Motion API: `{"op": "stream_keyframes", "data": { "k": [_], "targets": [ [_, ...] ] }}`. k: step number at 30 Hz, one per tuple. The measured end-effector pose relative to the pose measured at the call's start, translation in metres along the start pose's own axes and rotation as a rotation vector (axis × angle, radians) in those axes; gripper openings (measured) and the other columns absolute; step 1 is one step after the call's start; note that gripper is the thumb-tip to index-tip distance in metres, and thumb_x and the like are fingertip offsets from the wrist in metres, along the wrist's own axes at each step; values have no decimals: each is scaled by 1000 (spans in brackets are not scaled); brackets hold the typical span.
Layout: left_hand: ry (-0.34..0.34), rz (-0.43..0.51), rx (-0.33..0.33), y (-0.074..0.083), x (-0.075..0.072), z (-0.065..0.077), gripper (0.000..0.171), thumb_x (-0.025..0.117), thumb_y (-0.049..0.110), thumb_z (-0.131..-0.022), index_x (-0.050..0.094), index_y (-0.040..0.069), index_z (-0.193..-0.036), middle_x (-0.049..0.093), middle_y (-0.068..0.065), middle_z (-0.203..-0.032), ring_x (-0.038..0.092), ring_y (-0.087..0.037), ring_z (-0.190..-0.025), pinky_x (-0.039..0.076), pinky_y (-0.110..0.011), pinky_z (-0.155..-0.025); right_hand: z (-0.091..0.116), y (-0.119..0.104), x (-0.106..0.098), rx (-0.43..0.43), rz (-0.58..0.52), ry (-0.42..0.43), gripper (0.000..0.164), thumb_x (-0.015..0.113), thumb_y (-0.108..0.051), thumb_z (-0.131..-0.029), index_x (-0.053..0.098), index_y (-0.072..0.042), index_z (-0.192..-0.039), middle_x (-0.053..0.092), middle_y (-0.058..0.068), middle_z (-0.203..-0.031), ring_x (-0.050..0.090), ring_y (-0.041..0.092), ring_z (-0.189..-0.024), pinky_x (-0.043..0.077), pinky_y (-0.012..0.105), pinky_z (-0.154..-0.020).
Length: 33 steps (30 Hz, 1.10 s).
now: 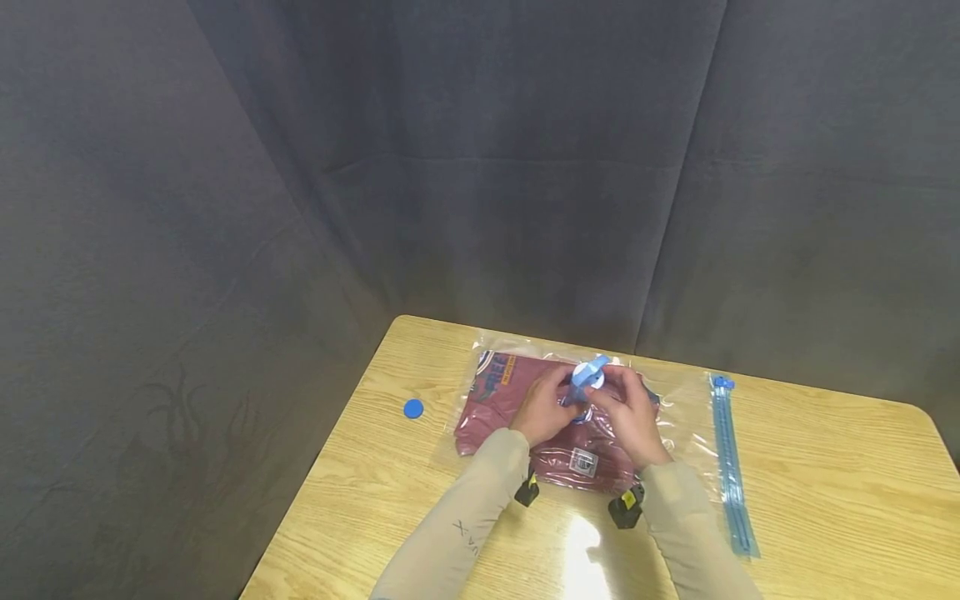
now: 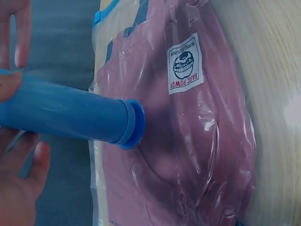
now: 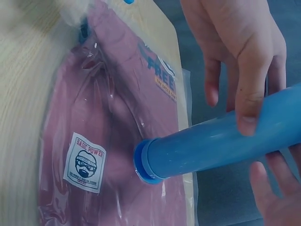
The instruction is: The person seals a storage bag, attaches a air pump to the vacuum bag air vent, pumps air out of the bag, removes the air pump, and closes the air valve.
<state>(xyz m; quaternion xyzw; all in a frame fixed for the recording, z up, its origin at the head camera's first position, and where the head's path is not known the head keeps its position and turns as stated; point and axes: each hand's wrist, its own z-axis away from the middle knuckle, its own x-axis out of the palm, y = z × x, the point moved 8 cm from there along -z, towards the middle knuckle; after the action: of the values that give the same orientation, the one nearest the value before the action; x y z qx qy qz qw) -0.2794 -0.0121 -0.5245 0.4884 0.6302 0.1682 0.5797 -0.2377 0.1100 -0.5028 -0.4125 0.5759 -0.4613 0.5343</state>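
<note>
One garment (image 1: 489, 417) inside clear bag (image 1: 686, 421)
</note>
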Motion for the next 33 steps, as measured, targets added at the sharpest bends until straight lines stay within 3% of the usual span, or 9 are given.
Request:
{"op": "stream_keyframes", "data": {
  "k": [5,12,19,25,33],
  "targets": [
    [11,26,-13,-3,3,1,51,77,9,-79,56,9,-125,63,-8,-123,62,-19,-115,49,-26,-101,3,0,0,-24,0,18,48,63,-11,-92,43,-1,-134,54,19,-136,55,32,-124,44,7,-91],
    [110,-31,30,2,1,2,45,75,6,-78,55,7,-118,65,-9,-114,66,-20,-106,51,-21,-96,1,0,6,-58,22,25,62,71,-12,-86,39,-1,-139,51,20,-134,53,34,-123,45,43,-106],
    [180,-110,-34,1,2,3,40,72,6,-76,52,10,-111,63,-6,-103,64,-19,-95,52,-26,-88,-2,-10,4,-149,158,167,58,80,-20,-79,53,0,-126,53,17,-120,53,29,-109,48,40,-92],
    [156,-92,-60,-2,3,4,38,71,9,-78,52,10,-111,61,-5,-103,64,-17,-95,52,-24,-88,-2,-13,1,-184,237,219,52,82,-22,-77,60,-1,-119,55,18,-116,52,28,-106,45,36,-85],
    [59,-19,-75,-8,1,3,45,77,18,-79,54,11,-116,61,-4,-112,60,-16,-104,49,-25,-94,-3,-13,0,-179,291,153,59,79,-26,-80,56,-3,-129,56,17,-121,55,31,-105,48,42,-89]
  ]
}}
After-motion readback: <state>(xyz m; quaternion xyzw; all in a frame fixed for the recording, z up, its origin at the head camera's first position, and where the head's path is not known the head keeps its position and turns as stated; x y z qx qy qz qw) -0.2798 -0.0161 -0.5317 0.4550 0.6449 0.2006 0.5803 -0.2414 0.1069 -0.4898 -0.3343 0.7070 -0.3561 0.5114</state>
